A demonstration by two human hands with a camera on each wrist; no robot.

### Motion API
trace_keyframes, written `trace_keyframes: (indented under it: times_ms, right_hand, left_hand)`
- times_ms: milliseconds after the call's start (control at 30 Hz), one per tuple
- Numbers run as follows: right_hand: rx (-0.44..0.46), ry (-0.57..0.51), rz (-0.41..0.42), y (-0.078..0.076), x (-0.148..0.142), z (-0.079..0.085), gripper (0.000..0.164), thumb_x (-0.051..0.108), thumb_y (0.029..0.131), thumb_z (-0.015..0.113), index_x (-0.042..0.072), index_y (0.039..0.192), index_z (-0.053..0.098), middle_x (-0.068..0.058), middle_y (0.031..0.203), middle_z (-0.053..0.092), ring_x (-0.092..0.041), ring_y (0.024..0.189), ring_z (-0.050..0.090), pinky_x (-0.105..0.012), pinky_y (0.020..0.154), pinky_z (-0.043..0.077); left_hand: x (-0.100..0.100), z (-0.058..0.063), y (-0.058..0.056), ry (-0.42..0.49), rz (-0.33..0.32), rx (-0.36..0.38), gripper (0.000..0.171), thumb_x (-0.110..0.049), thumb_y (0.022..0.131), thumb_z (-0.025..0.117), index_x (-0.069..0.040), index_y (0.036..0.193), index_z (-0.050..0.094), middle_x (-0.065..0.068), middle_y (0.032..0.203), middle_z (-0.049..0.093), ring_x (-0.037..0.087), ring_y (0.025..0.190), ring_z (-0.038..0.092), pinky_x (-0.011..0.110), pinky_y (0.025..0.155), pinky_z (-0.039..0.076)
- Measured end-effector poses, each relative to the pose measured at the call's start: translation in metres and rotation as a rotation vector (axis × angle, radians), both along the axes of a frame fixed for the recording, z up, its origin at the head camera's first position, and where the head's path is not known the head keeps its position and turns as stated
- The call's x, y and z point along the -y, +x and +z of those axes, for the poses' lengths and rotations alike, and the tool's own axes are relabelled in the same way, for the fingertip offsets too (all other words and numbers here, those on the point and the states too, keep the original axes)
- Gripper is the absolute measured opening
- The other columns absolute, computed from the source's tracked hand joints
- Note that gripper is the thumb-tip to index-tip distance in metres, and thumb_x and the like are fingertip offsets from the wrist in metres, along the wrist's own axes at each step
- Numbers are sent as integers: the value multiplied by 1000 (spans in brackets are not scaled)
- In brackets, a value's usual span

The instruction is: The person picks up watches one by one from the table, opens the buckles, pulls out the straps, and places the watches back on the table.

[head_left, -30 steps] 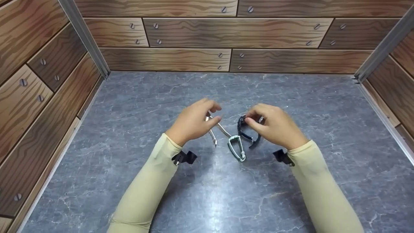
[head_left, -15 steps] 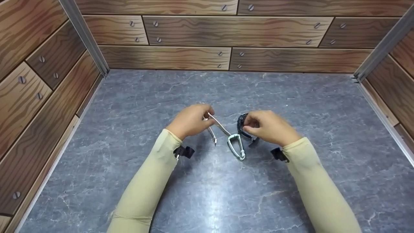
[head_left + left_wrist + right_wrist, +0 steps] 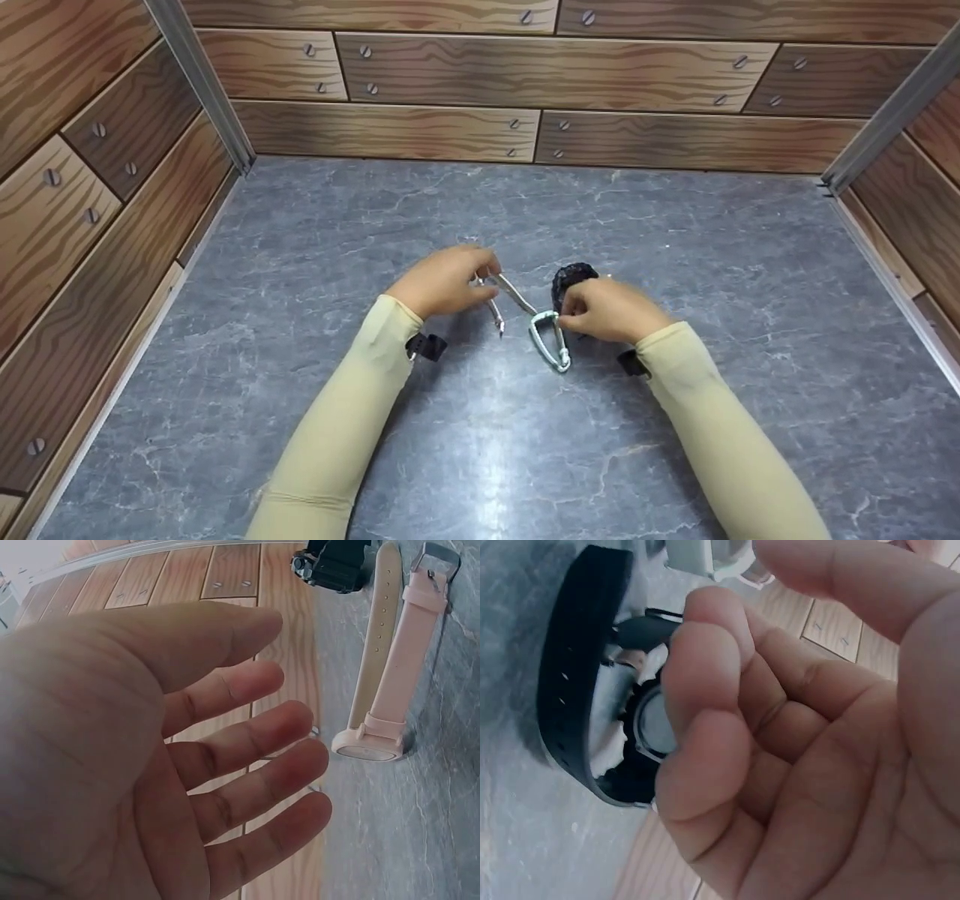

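My left hand (image 3: 444,280) hovers around the far end of a pink watch (image 3: 516,292); in the left wrist view its fingers are relaxed and stand apart from that watch (image 3: 397,667). A pale green, roughly triangular loop (image 3: 537,342) lies by the end of the pink strap; its kind is unclear. My right hand (image 3: 613,309) has thumb and forefinger at the loop's far right edge; in the right wrist view the thumb and fingertips look apart. A black wristwatch (image 3: 571,279) stands on its side just beyond the right hand, partly hidden by it; its perforated strap (image 3: 570,682) shows beside the curled fingers.
The grey marbled tabletop (image 3: 360,225) extends around both hands. Plank-patterned walls (image 3: 555,71) enclose the back and sides, with metal posts (image 3: 214,94) at the corners. Small black devices (image 3: 427,346) are worn on both wrists.
My right hand has moved left and nearer, from the black watch to the pale green loop, covering more of the black watch. The left hand has lowered slightly beside the pink watch.
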State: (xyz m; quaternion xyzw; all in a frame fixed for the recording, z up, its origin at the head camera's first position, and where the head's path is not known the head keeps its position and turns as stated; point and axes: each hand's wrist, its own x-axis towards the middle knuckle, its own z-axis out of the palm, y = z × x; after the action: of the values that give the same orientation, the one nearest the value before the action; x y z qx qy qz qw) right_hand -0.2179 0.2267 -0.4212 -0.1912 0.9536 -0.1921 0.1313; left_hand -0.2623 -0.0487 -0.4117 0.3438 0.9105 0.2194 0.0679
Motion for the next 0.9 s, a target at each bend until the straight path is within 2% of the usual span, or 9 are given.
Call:
trace_keyframes:
  times_ms: [333,500,700,900]
  right_hand:
    - [30,5,22,-5,2,-9,21,32,93,76,14,84,74,4,73,64,-13,63,54,-30,59,47]
    - [15,0,26,-3,2,-13,22,32,92,77,14,81,72,4,72,61,-12,63,52,-30,58,45]
    - [-6,-2,37,-2,2,-18,17,23,93,74,14,79,70,4,70,59,-13,63,51,-30,59,44]
    - [-48,-122,-24,-4,1,-6,11,18,92,71,11,83,70,2,72,64,-14,63,57,-32,59,50]
  left_hand:
    - [-3,-1,1,-17,6,11,32,-28,99,69,-9,124,69,10,116,71,25,105,66,43,94,53]
    - [-8,-5,4,-25,2,18,31,-29,99,69,-10,123,69,9,115,71,23,103,66,43,92,54]
    - [-7,-7,5,-24,6,32,30,-28,99,69,-10,123,69,10,114,72,23,101,67,43,91,54]
    - [-7,1,5,10,23,32,32,-29,101,68,-9,125,68,7,114,73,21,103,68,42,93,54]
